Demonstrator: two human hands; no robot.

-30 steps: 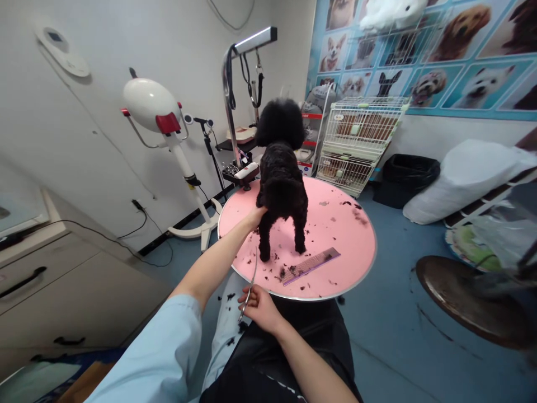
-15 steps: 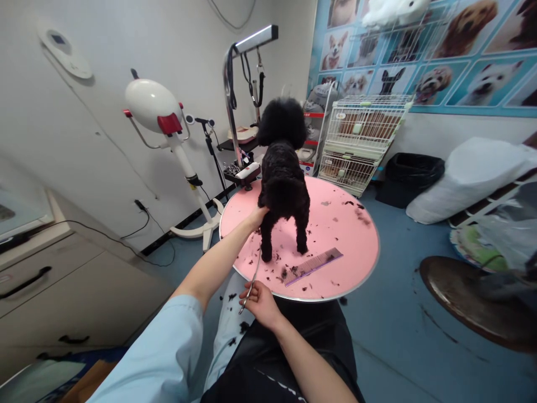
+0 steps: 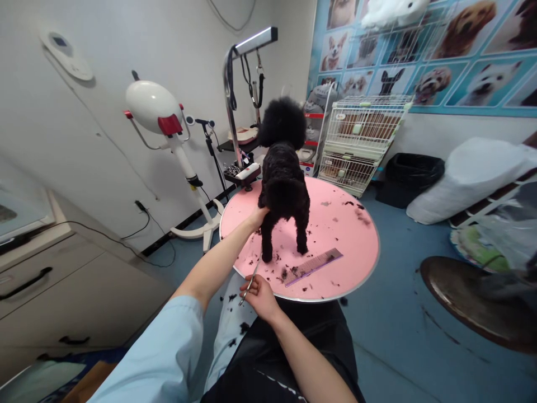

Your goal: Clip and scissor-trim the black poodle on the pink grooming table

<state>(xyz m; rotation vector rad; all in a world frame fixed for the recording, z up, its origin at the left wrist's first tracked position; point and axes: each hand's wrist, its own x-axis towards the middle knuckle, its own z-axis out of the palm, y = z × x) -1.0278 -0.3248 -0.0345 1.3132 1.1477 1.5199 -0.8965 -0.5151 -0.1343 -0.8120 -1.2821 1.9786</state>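
A black curly-coated dog stands on a round pink grooming table, its rear toward me. My left hand holds the dog at the upper part of its left hind leg; the fingertips are hidden in the fur. Just below the table's near edge, my right hand grips a pair of scissors, blades pointing up toward the dog's left hind paw. Right of that paw lies a long metal comb with a purple spine, dark hair caught on it. Loose black clippings are scattered around.
A grooming arm with hanging loops rises behind the table, beside a tool tray with a white clipper. A white stand dryer is at left. Wire cages and a black bin stand at the back right.
My right hand has shifted slightly, the scissors' handles rising a little and their angle changing. My left hand stays at the dog's leg, and the dog's head has turned slightly.
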